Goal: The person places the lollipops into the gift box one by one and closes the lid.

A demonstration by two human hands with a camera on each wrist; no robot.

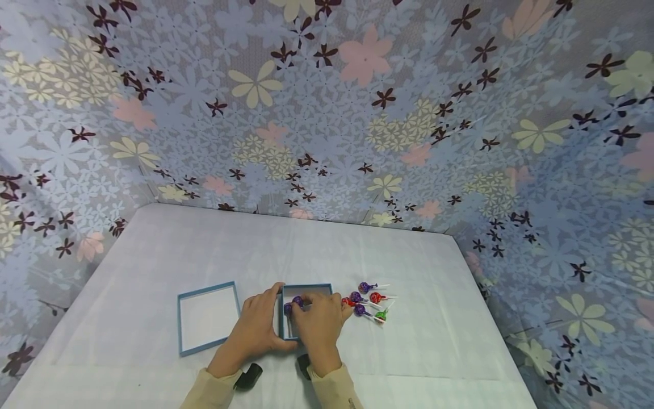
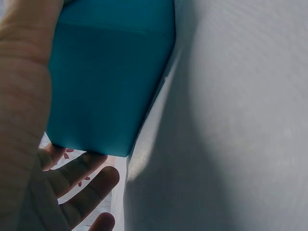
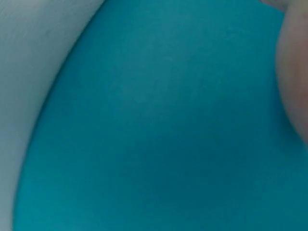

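1. The lid [image 1: 208, 317], a shallow blue-edged tray with a white inside, lies flat on the counter [image 1: 153, 255] at the far left of the group, open side up, its long sides running away from the person and tilted slightly. Nothing touches it.
2. The left hand [image 1: 260, 324] rests just to the right of the lid, against the left wall of the box [image 1: 306, 291]. Its thumb lies along the near edge and its fingers reach up the side, so it holds the box steady; the left wrist view shows the palm flat against the teal wall [image 2: 106, 82] with the fingers loosely spread below it.
3. The box sits near the middle of the counter's near half, open side up, squarely between the two hands.
4. Purple lollipops [image 1: 292, 305] lie inside the box at its left part, under the fingertips; their sticks are hidden, so which way they point cannot be told.
5. The right hand [image 1: 319, 321] covers the near right part of the box, fingers bent down into it at the purple lollipops. Whether they pinch one cannot be told. The right wrist view is filled with blurred teal wall [image 3: 154, 144].
6. The loose lollipops [image 1: 369, 300] lie just to the right of the box, purple, red and green, heads mostly toward the box and sticks pointing right, away from it.
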